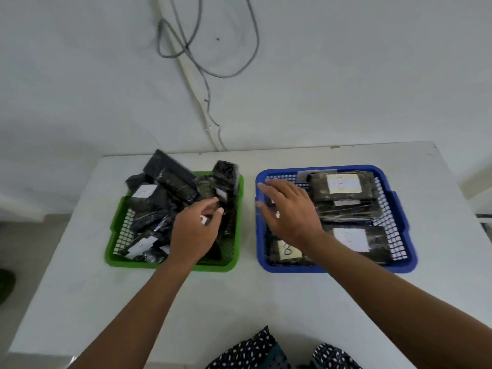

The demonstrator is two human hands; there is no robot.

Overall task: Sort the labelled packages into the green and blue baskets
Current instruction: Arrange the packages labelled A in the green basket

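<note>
Table: white top, filling the lower half of the view, its far edge against a pale wall
Cloth: dark fabric with white dots at the near edge, between the two forearms
Left hand: over the right half of the green basket, fingers loosely curled, thumb and forefinger close together near a white label; whether they pinch anything I cannot tell
Right hand: over the left part of the blue basket, palm down, fingers spread and straight, pointing away and left; it holds nothing
Green basket: left of centre, heaped with dark wrapped packages lying at many angles, some sticking up past the far rim, a few white labels showing
Blue basket: just right of the green one, apart from it
Blue contents: flat packs lying level in rows, long axes running left to right, white labels up; one near the front left carries a yellowish label
Wall: grey cables loop down it to the table's far edge
</note>
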